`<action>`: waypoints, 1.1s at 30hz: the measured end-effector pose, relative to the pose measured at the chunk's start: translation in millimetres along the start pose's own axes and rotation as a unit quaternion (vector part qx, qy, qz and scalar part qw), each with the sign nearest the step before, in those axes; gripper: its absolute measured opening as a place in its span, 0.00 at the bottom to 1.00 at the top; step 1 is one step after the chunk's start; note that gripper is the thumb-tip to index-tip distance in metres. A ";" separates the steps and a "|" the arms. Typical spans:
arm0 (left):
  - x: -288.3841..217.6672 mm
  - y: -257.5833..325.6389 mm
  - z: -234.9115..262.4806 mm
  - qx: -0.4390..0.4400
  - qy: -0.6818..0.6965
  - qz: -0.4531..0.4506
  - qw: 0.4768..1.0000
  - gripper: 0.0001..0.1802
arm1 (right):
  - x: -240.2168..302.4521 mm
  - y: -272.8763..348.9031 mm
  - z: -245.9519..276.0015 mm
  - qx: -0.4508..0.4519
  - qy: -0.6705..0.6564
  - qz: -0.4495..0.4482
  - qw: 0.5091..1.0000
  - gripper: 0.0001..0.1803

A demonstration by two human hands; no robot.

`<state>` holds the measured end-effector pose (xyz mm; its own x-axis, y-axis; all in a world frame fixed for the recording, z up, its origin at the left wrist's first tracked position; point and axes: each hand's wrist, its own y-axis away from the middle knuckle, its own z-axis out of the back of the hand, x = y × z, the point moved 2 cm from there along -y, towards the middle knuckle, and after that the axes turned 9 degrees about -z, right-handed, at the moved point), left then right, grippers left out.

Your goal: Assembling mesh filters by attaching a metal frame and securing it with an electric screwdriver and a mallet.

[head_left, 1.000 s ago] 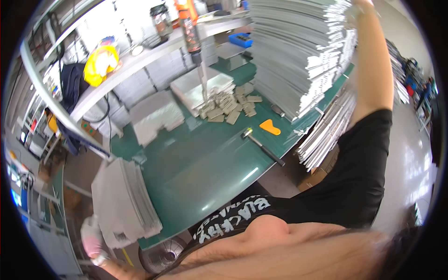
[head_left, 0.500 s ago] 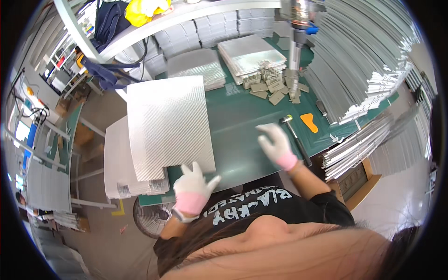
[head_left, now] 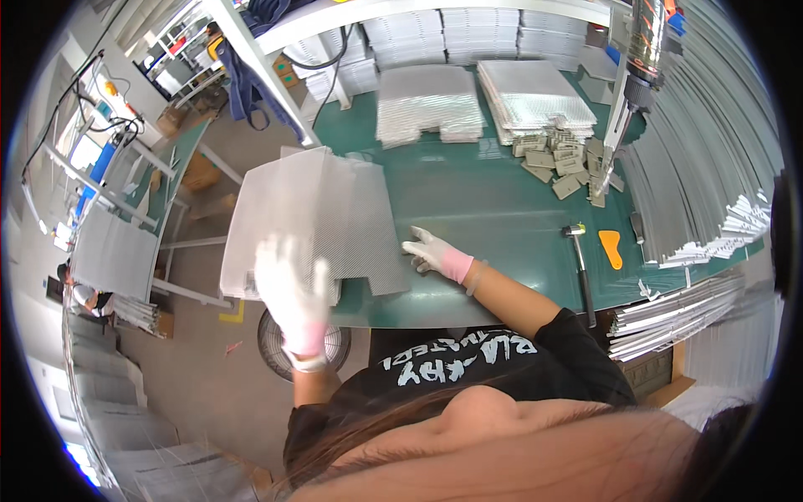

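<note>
A grey metal mesh sheet (head_left: 368, 217) with a notched near edge lies at the left of the green table (head_left: 493, 217). It overlaps a stack of similar pale sheets (head_left: 259, 201) at the table's left end. My left hand (head_left: 293, 289), in a white glove with a pink cuff, is over the stack's near part, blurred, with thumb and fingers apart. Close to the mesh sheet's right edge is my gloved right hand (head_left: 439, 253), its fingers partly stretched and nothing seen in them. Whether its fingertips touch that edge, I cannot tell.
Two sheet stacks (head_left: 428, 100) (head_left: 535, 92) stand at the back, beside a pile of small grey plates (head_left: 560, 159). A hanging power screwdriver (head_left: 640, 84), a hammer (head_left: 581, 272) and an orange scraper (head_left: 611, 249) are right. Long metal strips (head_left: 703, 142) fill the far right.
The view has turned left. The mesh sheet, earlier further over the left stack, now lies lower and more to its right. My left hand moved onto the stack; my right hand came left toward the sheet.
</note>
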<state>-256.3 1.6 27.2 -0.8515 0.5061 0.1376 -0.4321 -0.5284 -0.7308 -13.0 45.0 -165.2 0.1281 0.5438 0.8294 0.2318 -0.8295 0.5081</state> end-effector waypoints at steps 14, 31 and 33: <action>32.2 30.6 6.3 -0.005 0.577 0.293 0.763 0.37 | -9.7 38.1 14.9 -0.224 -0.051 0.311 0.922 0.45; -64.9 -70.2 -284.8 0.072 0.226 0.086 0.968 0.45 | -54.5 151.9 97.8 -0.443 0.590 0.091 0.668 0.31; -41.2 -119.0 -322.0 0.130 0.195 0.136 0.963 0.46 | -54.0 149.0 97.1 -0.441 0.589 0.094 0.670 0.32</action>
<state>-74.2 263.2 -106.8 -0.7893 0.5156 -0.3336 -0.3123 -0.8047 -0.5049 108.3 -95.7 -156.9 -0.8962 0.3728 0.2406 -0.4091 -0.9042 -0.1228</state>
